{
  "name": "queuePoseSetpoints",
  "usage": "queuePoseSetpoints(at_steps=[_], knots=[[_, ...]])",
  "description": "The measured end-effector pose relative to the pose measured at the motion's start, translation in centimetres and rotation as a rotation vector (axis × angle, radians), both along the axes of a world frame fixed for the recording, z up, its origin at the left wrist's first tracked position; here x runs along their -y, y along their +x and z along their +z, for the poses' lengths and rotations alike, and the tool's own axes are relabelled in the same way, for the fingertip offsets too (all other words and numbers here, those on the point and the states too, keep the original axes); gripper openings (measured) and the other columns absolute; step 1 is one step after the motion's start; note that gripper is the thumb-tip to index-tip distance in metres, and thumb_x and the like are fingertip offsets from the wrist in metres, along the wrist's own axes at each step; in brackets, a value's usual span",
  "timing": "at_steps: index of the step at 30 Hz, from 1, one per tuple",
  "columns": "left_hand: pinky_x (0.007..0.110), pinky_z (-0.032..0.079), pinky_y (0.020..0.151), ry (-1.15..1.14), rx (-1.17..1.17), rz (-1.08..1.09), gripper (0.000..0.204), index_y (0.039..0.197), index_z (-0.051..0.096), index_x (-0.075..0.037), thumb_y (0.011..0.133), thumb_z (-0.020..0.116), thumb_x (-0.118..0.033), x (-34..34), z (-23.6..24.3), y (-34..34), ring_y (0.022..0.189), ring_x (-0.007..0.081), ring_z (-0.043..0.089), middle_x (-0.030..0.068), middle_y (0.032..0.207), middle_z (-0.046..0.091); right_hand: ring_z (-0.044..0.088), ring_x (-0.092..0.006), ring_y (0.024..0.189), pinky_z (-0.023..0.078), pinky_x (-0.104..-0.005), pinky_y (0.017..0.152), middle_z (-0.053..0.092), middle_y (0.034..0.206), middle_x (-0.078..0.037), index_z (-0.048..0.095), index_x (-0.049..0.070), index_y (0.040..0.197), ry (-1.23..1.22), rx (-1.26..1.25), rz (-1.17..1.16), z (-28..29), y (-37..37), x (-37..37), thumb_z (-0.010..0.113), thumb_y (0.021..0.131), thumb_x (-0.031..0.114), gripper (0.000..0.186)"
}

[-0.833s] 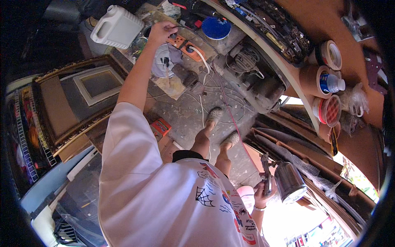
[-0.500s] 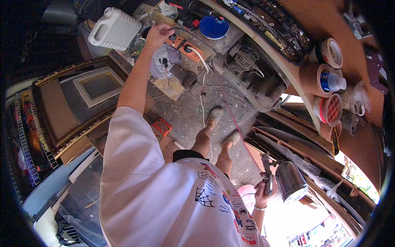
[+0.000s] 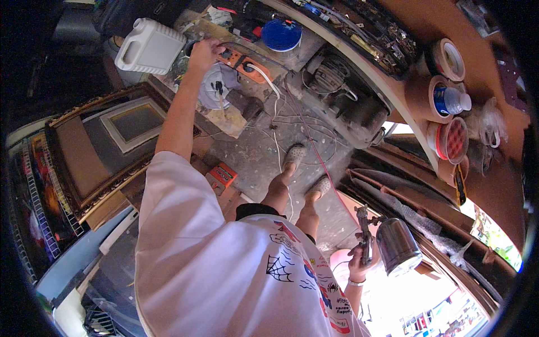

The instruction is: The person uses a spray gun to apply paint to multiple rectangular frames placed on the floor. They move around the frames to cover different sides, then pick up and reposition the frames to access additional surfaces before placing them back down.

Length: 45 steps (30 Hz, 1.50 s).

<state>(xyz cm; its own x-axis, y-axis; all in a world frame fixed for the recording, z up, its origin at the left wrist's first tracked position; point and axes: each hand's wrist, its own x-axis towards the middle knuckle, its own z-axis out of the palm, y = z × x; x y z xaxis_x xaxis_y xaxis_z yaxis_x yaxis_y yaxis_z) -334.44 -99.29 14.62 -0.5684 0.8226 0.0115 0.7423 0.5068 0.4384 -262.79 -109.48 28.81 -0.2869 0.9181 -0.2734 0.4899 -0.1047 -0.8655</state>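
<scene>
My left hand (image 3: 206,53) is closed at the far end of an orange power strip (image 3: 247,66). A dark cord (image 3: 252,49) runs to the right from its fingertips; the plug end is hidden. A white cord is plugged into the strip's near end. Low on the right, my right hand (image 3: 358,267) grips the handle of a metal spray gun (image 3: 365,236), whose silver cup (image 3: 396,246) hangs to the right. Beside my left forearm lies a grey cloth (image 3: 212,92) with a black plug (image 3: 219,86) on it.
A white jerrycan (image 3: 150,48) and a blue-lidded tub (image 3: 281,35) flank the strip. A dusty compressor (image 3: 348,95) stands right of it. Loose cords and a red hose (image 3: 314,143) cross the floor near my feet. Ornate frames (image 3: 73,208) lean left; a shelf with tape rolls (image 3: 450,59) curves along the right.
The view has shifted slightly, and my left hand has drawn a little back from the strip's socket. My right hand keeps its grip on the spray gun.
</scene>
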Motion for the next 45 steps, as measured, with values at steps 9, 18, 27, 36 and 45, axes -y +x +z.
queuePoseSetpoints(at_steps=[9,18,27,36,45], knots=[[0.046,0.056,0.079,-0.023,-0.136,-0.068,0.023,0.104,0.075,-0.006,0.087,0.076,-0.021,-0.8,1.7,0.5,0.092,0.0396,0.071,0.0209,0.094,0.073,0.06,-0.0087,0.062,0.048,-0.0237,0.055,0.072,0.108,-0.013,0.055,-0.012,0.134,0.021,0.018,-0.002,-0.1,0.9,-0.2,0.064,0.099,0.048,0.071],[0.041,0.058,0.076,0.01,-0.098,0.038,0.018,0.101,0.078,-0.006,0.085,0.077,-0.014,-0.4,0.6,-1.8,0.084,0.0323,0.075,0.0176,0.09,0.075,0.06,-0.008,0.06,0.046,-0.023,0.054,0.073,0.105,-0.014,0.055,-0.013,0.134,0.043,0.006,-0.007,-0.7,1.0,-0.3,0.063,0.1,0.045,0.067],[0.039,0.059,0.076,0.043,-0.044,0.053,0.025,0.101,0.078,-0.003,0.081,0.083,-0.018,-0.2,-1.0,-4.0,0.081,0.0283,0.076,0.0166,0.088,0.077,0.06,-0.0078,0.061,0.046,-0.0214,0.053,0.073,0.106,-0.014,0.053,-0.012,0.137,-0.003,-0.042,-0.039,-0.8,0.6,-0.7,0.065,0.099,0.047,0.071],[0.034,0.058,0.065,-0.057,0.211,0.066,0.026,0.093,0.078,0.001,0.081,0.086,-0.021,-1.6,-1.7,-7.7,0.068,0.0164,0.072,0.0086,0.077,0.075,0.06,-0.0091,0.061,0.047,-0.0225,0.053,0.074,0.106,-0.015,0.053,-0.011,0.138,-0.011,0.042,-0.031,-1.2,1.8,0.0,0.064,0.098,0.052,0.076],[0.035,0.058,0.069,-0.2,0.199,-0.065,0.034,0.099,0.078,-0.002,0.081,0.087,-0.03,-2.5,-2.8,-11.7,0.074,0.0176,0.073,0.0109,0.084,0.076,0.059,-0.009,0.058,0.048,-0.0227,0.052,0.074,0.106,-0.015,0.053,-0.011,0.138,-0.007,0.01,-0.037,-2.1,1.7,0.0,0.062,0.098,0.055,0.078]])
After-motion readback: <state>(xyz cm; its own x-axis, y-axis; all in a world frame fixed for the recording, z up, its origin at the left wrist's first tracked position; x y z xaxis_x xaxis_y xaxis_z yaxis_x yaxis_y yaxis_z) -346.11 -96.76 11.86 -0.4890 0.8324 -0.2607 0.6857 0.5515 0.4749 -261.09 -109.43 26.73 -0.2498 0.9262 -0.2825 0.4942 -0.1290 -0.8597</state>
